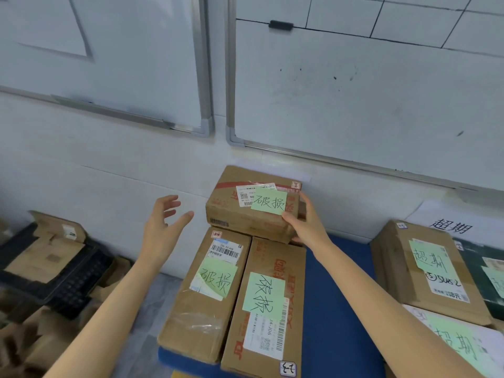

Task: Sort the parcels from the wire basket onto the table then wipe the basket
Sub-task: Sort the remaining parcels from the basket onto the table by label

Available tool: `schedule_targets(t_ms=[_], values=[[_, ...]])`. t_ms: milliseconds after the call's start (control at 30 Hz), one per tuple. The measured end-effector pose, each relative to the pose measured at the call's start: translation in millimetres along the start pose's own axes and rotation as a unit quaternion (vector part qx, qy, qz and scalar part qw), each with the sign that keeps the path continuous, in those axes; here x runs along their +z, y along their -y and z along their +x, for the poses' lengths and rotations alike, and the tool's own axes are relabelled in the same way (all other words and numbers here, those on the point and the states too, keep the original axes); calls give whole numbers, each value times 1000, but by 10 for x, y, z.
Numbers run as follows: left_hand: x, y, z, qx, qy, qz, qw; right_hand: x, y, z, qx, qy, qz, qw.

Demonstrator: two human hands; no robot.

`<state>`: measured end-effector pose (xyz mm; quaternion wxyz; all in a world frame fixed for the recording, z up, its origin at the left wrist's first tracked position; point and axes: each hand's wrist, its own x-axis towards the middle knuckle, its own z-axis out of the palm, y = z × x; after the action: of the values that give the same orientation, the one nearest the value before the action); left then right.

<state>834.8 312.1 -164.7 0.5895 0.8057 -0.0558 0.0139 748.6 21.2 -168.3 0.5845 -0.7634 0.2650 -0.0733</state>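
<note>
The right hand (305, 227) holds a brown box (245, 216) by its 3 o'clock side, past two long boxes (270, 309) on the blue table (335, 296). The left hand (161, 225) is spread at its 9 o'clock.

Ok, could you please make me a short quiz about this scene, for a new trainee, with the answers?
1. True or false: the left hand grips the far box.
2. How many boxes show a green note reading 破损? A: two. B: three. C: five.
3. Fill in: the right hand holds the far box at its ___ side (left or right).

Key: 1 false, the left hand is open in the air; 2 B; 3 right.
</note>
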Motion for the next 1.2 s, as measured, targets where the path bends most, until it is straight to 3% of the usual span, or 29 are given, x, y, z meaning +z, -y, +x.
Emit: schedule_targets(t_ms=[267,500,633,867,1000,1200], values=[[-129,72,14,14,-2,19,1000,205,81,84,-34,12,-52,998],[-214,140,36,77,9,144,987,231,114,91,-51,11,-91,994],[-233,85,33,129,16,253,959,152,152,69,-85,10,-167,982],[-113,-117,38,203,39,400,893,-199,225,-112,-134,-29,-377,916],[107,-325,14,248,57,420,871,-525,236,-285,-147,-48,-487,859],[641,-775,-178,299,88,430,848,-1234,207,-656,-127,-81,-563,813]])
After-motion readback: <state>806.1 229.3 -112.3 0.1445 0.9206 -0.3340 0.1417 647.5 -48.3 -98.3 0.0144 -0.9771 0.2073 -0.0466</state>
